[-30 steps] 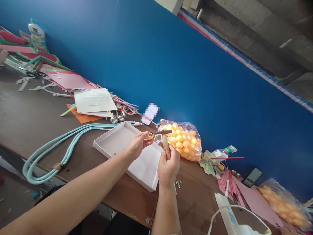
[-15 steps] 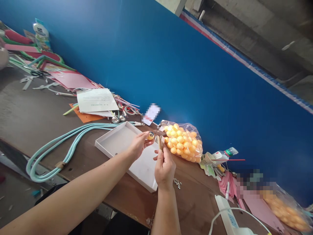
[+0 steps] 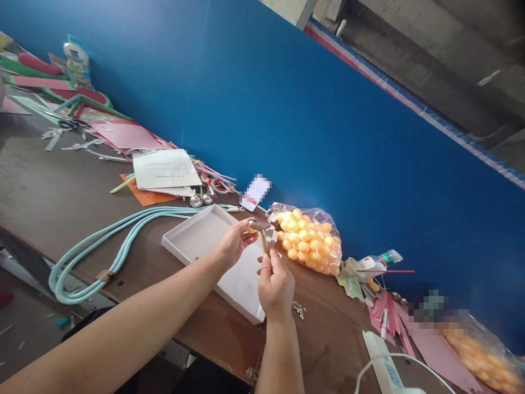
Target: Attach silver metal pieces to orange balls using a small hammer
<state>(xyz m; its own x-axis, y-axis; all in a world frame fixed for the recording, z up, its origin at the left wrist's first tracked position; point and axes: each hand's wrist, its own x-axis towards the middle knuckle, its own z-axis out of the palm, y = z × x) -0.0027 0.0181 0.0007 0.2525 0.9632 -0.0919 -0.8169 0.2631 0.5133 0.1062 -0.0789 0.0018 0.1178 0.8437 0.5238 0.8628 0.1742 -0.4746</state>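
Note:
My left hand (image 3: 233, 244) pinches a small orange ball (image 3: 250, 228) with a shiny silver patch on top. My right hand (image 3: 276, 282) is closed round the wooden handle of a small hammer (image 3: 263, 241). The hammer's dark head lies right at the silver patch; whether the two touch, I cannot tell. Both hands are above a shallow white box (image 3: 241, 287), whose inside is partly hidden by my left arm. Beside my right wrist, several small shiny metal pieces (image 3: 299, 310) lie on the brown table (image 3: 328, 334).
Behind the hands lies a clear bag of orange balls (image 3: 309, 241). Looped light-blue cords (image 3: 123, 241) rest left of the box. Silver balls (image 3: 196, 201), papers (image 3: 166, 168) and a phone (image 3: 255, 192) sit toward the blue wall. A power strip (image 3: 383, 361) is at right.
The hammer head has moved left, from a small gap beside the ball to right at its silver patch. My left hand keeps its pinch on the ball. The whole view has shifted slightly.

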